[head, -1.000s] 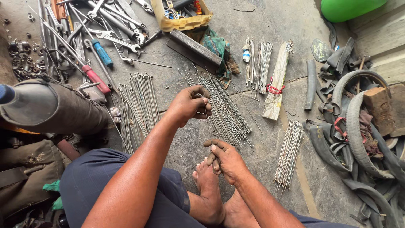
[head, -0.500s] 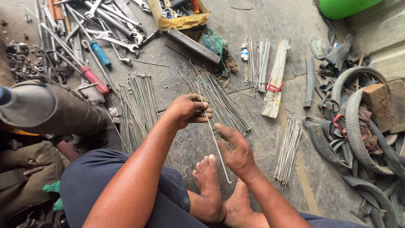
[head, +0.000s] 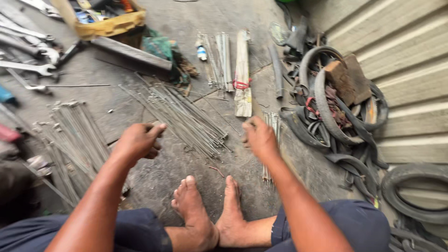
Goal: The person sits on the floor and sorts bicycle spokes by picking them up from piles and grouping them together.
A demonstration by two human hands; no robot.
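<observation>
I sit on the concrete floor with my bare feet (head: 210,210) in front of me. A loose pile of thin metal spokes (head: 186,116) lies fanned out ahead. My left hand (head: 137,140) hovers at the pile's near left end, its fingers pinched together with nothing clearly in them. My right hand (head: 259,137) is curled over a small bundle of spokes (head: 271,122) to the right of the pile. Whether it grips a spoke is hidden by the fingers.
More spokes (head: 74,135) lie at left, and tied bundles (head: 241,79) farther back. Wrenches (head: 28,65) and a yellow box of tools (head: 105,25) sit at top left. Old tyres and inner tubes (head: 336,107) are heaped at right against a corrugated wall (head: 410,70).
My right hand has carried a single spoke from near my feet over to the small bundle at right. The left hand stayed by the pile. The camera swung right.
</observation>
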